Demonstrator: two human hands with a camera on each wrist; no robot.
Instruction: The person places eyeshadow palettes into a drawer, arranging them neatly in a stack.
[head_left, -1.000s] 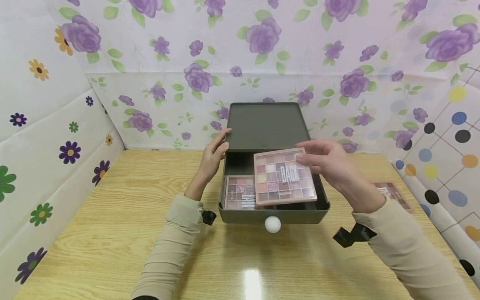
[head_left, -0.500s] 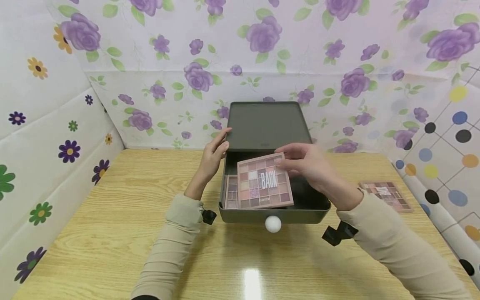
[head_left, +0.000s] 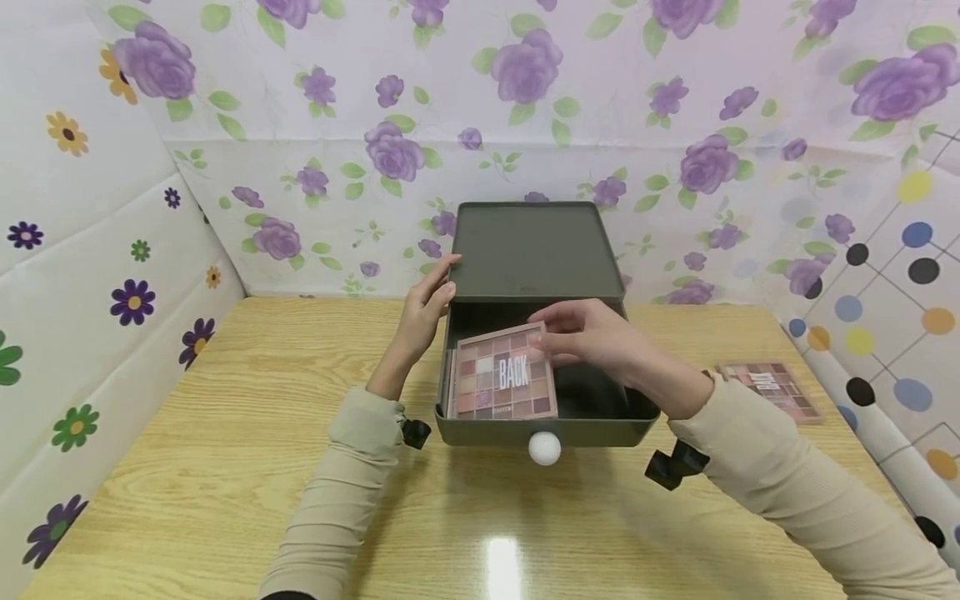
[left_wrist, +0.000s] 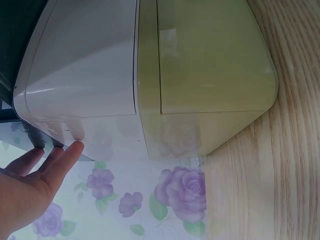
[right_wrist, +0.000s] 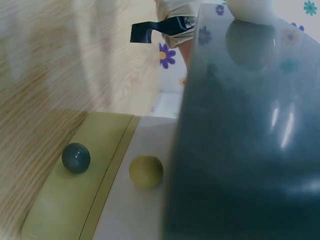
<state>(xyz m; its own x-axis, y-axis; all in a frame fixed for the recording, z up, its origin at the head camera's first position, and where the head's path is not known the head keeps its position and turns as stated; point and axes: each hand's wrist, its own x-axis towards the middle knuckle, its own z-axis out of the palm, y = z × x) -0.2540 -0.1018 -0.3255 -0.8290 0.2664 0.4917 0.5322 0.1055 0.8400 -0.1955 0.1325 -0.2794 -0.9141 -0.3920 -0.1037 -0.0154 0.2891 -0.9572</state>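
A: Currently the right hand [head_left: 592, 340] pinches the far right corner of the eyeshadow palette [head_left: 504, 377], thumb and fingers curled over its edge. The palette sits tilted inside the open drawer [head_left: 547, 429], at its left side, and appears to lie over a second palette [head_left: 450, 385] of which only a thin strip shows along the drawer's left wall.

B: And the left hand [head_left: 429, 307]?

A: Fingers straight, resting against the left front corner of the box top [head_left: 534, 250]. It grips nothing; it only steadies the box. The left wrist view shows the same: extended fingertips [left_wrist: 75, 149] touching the casing.

B: Failure points?

A: First, grip. A single-corner pinch leaves the near edge unsupported. If the fingers release while the palette is tilted, it could drop onto the one beneath, landing skewed or knocking pans loose.

Second, clearance. A palette left riding high on the lower one may catch the cabinet opening when the drawer goes in, judging by how shallow the drawer looks.

Third, the box. A sideways nudge from the right hand could slide the unit across the table [head_left: 225, 467] if the left hand eases off.

B: Anything else nearby?

A: A third palette [head_left: 772, 390] lies near the table's right edge, well apart from the drawer. The white knob [head_left: 544, 448] is untouched.
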